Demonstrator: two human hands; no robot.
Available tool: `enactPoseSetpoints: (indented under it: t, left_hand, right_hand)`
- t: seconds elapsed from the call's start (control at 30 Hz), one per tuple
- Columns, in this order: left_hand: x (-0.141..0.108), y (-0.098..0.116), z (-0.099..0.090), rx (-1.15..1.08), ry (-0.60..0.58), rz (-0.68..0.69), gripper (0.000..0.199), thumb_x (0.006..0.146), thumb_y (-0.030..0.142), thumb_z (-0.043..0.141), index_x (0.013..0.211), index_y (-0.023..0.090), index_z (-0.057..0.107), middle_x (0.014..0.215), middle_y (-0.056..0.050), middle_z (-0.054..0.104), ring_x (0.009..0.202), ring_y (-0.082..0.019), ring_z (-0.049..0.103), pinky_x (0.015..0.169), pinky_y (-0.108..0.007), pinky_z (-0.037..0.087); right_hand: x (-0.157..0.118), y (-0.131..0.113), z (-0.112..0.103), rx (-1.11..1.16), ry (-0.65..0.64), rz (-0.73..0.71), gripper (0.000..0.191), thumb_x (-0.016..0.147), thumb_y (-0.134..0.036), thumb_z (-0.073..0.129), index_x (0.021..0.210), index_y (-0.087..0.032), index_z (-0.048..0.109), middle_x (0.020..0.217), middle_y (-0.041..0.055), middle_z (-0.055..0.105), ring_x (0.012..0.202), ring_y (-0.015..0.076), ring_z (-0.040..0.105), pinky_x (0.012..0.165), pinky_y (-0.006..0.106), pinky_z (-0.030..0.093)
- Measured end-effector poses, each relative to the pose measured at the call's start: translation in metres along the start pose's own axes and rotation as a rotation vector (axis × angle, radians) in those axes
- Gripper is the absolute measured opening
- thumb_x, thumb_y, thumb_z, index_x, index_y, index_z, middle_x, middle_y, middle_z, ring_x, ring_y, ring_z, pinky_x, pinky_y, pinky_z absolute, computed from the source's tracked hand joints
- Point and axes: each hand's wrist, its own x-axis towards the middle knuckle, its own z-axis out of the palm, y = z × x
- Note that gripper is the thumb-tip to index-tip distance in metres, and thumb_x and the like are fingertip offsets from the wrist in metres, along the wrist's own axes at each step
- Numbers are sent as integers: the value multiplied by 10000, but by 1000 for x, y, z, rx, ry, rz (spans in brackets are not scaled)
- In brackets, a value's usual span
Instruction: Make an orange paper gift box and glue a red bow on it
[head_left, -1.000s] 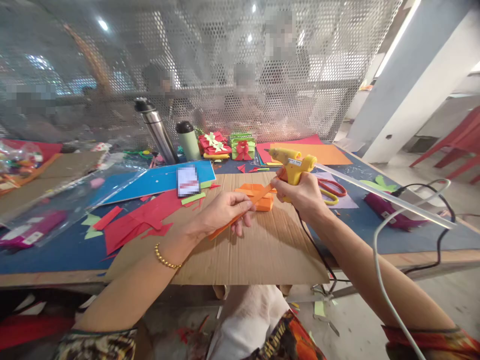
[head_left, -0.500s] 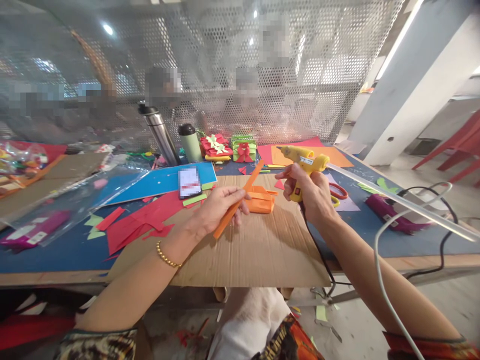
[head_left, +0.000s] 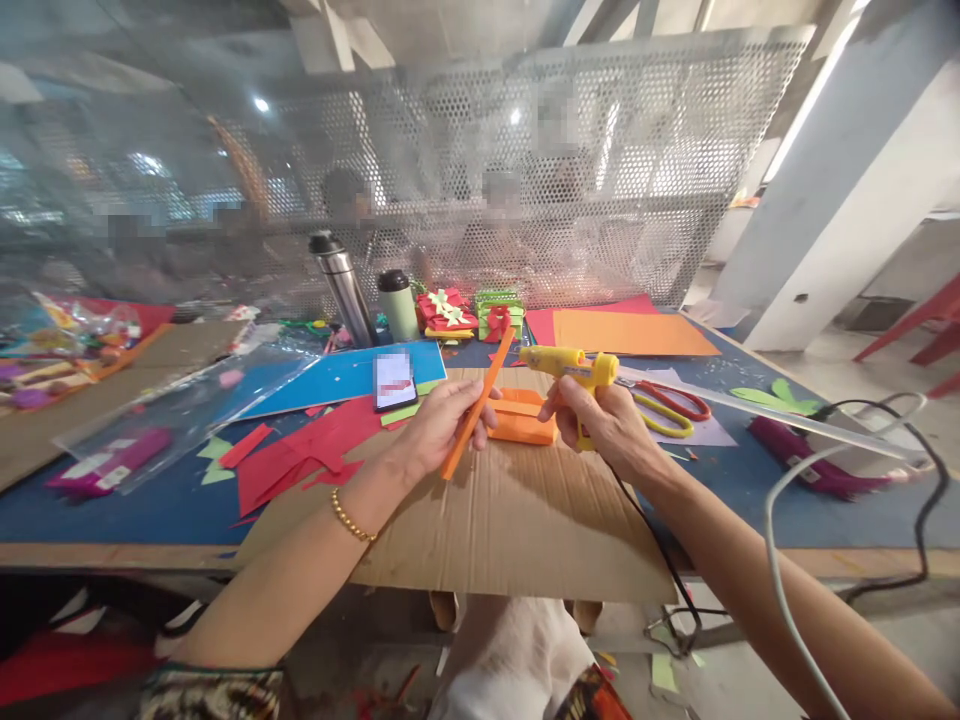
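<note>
My left hand (head_left: 448, 425) holds an orange paper strip (head_left: 491, 385), tilted with its upper end pointing away from me. In my right hand (head_left: 600, 418) is a yellow glue gun (head_left: 559, 361), its nozzle pointing left, close to the strip's upper part. A long clear glue stick (head_left: 750, 405) sticks out of the gun's back to the right. Between my hands an orange folded paper box (head_left: 523, 425) lies on the brown cardboard sheet (head_left: 525, 530), partly hidden by my left fingers.
A phone (head_left: 394, 380) leans by a blue board (head_left: 337, 376) and red paper scraps (head_left: 300, 450). Behind stand a steel flask (head_left: 346, 295) and a green bottle (head_left: 398, 308). Scissors (head_left: 664, 428) lie right of the gun; a white cable (head_left: 772, 530) loops near my right arm.
The glue gun has moved left and lower, its nozzle now close to the strip. The strip has turned slightly more upright. The camera view has shifted, showing more of the ceiling.
</note>
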Motion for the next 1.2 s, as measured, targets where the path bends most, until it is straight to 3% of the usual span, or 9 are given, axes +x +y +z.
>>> enactPoseSetpoints:
  t: [0.33, 0.53, 1.2]
  left_hand:
    - [-1, -2, 0, 14, -22, 20, 292, 1101, 233, 445, 933, 113, 651, 579, -16, 680, 348, -103, 580, 381, -194, 418]
    - [0, -3, -2, 36, -49, 35, 261, 1072, 321, 555, 941, 118, 655, 587, -13, 684, 349, -96, 566, 384, -196, 407]
    - [0, 0, -3, 32, -17, 69, 276, 1051, 376, 612, 953, 120, 649, 580, -25, 696, 336, -82, 533, 382, -191, 362]
  right_hand:
    - [0, -1, 2, -71, 8, 26, 530, 960, -600, 499, 665, -190, 659, 443, -25, 506, 414, 97, 460, 490, 265, 382]
    - [1, 1, 2, -70, 27, 29, 550, 950, -628, 513, 650, -190, 657, 436, -25, 500, 411, 99, 460, 487, 262, 385]
    - [-4, 3, 3, -184, -49, -14, 592, 961, -626, 518, 538, -219, 598, 444, 2, 500, 424, 110, 454, 478, 276, 363]
